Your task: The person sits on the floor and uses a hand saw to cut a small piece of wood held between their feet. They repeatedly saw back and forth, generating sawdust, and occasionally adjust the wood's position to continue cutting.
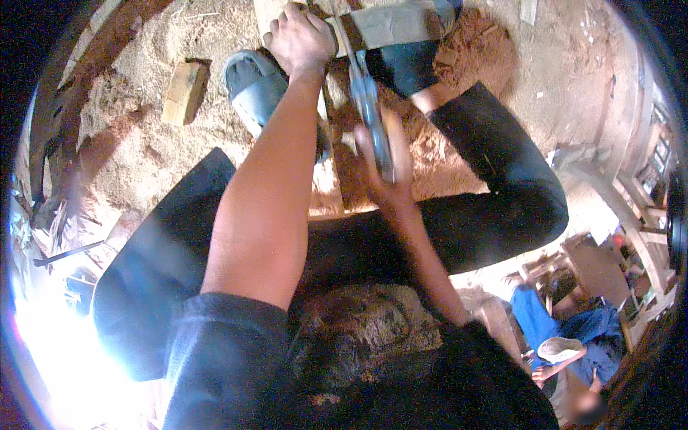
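Observation:
My left hand (297,39), at the top middle, is closed with its fingers curled on a pale piece of wood (268,10). Just to its right runs a saw (367,93), with a blue body and a thin blade pointing up past the wood. My right hand (387,154) is closed around the saw's near end and smeared by motion. A greyish wooden board (390,26) lies to the right of the blade, by my dark-shod right foot. Where the blade meets the wood is too blurred to make out.
A short wood block (184,93) lies on the dusty ground at the left. My left shoe (254,86) stands beside my left forearm. Reddish dust (476,54) is heaped at the upper right. Another person in blue trousers (537,319) sits at the lower right among wooden frames.

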The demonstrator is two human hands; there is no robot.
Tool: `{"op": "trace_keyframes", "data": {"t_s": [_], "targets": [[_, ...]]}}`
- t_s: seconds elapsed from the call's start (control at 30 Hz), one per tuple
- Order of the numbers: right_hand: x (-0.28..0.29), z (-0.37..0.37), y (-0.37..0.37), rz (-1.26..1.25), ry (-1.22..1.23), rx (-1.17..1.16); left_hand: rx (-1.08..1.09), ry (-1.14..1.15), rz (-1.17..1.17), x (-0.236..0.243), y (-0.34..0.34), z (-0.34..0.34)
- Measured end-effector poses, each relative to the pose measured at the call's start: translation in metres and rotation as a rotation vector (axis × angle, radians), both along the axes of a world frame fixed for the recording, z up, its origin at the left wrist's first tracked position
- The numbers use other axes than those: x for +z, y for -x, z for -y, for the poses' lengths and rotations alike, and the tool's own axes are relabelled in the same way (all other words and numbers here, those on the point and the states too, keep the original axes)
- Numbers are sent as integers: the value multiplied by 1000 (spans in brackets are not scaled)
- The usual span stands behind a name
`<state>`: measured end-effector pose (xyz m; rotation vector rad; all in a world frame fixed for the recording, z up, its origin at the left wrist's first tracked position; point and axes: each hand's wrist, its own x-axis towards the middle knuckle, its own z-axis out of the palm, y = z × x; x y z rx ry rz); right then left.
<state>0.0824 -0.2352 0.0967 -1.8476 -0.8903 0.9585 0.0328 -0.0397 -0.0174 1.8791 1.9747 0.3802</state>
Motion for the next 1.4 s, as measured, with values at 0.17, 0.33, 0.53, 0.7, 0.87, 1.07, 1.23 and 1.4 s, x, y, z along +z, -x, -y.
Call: {"op": "trace_keyframes", "data": {"t_s": [0.17,0.33,0.53,0.7,0.87,1.07,1.23,1.4], "targets": [[16,-4,-6,-37,45,-3,10,-106,-29,-6,6,-4],[19,-39,-12,-135,59,-9,-5,-1,-41,2,1,-3],[3,-2,-8,19,31,35,16,-123,-56,-10,2,-11],[-1,-29,-4,-230,56,-110,33,-36,-36,-16,0,0],[-4,57,-10,151,-73,95,53,-94,-66,-7,-1,-11],[16,-19,-12,-92,168,5,16,-12,-72,-1,1,-4],[14,36,-13,-1,61,40,31,-57,-66,-3,2,-9],[16,-48,-9,-84,113,-32,15,-90,-37,-6,2,-3]]}}
